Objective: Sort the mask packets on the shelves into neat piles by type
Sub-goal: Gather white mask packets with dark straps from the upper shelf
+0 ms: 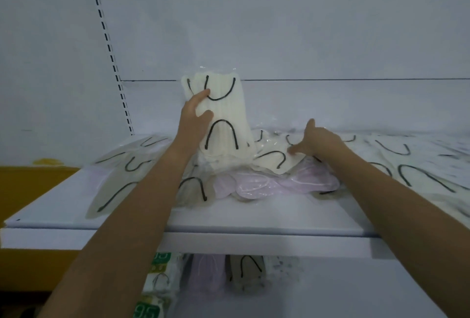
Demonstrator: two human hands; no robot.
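Head view | grips cream packet stack (223,114) upright on shelf (229,216) with left hand (195,111) fingers, likely squaring edges | rests straight right hand (318,139) fingers on flat cream packet (277,160), probably next for pile | pink packets (254,183) beneath, unsorted

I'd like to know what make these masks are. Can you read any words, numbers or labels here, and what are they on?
"95": green label on a green-labelled packet at the picture's bottom edge.
"95", top cut off: green label on a second green-labelled packet just under the upper shelf.
Smaller print on both labels: too blurred to read.
Cream packet held by the left hand: no print seen.
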